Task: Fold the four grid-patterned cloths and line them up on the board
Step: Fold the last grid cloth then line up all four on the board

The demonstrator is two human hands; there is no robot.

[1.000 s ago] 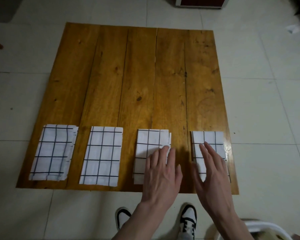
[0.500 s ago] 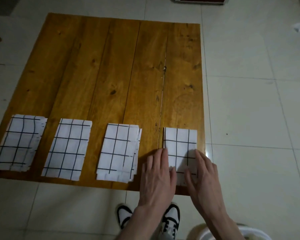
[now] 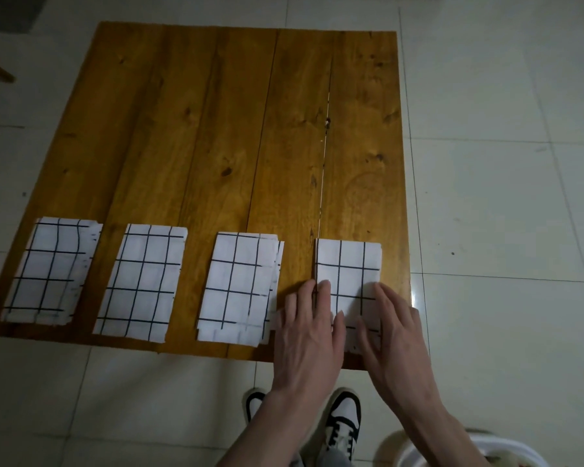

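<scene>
From the head view, you are pressing your left hand [image 3: 309, 335] and right hand [image 3: 395, 335] flat, fingers straight, on the rightmost folded cloth [image 3: 349, 264] at the knotty plank board [image 3: 250, 129]'s near edge. Three other white grid-lined cloths [image 3: 142, 281] are lying alongside. A white tub [image 3: 452, 453] is sitting bottom right, contents unclear.

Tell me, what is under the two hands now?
Both the left hand and right hand rest flat on the rightmost folded cloth, on the board. Its near part is covered.
</scene>
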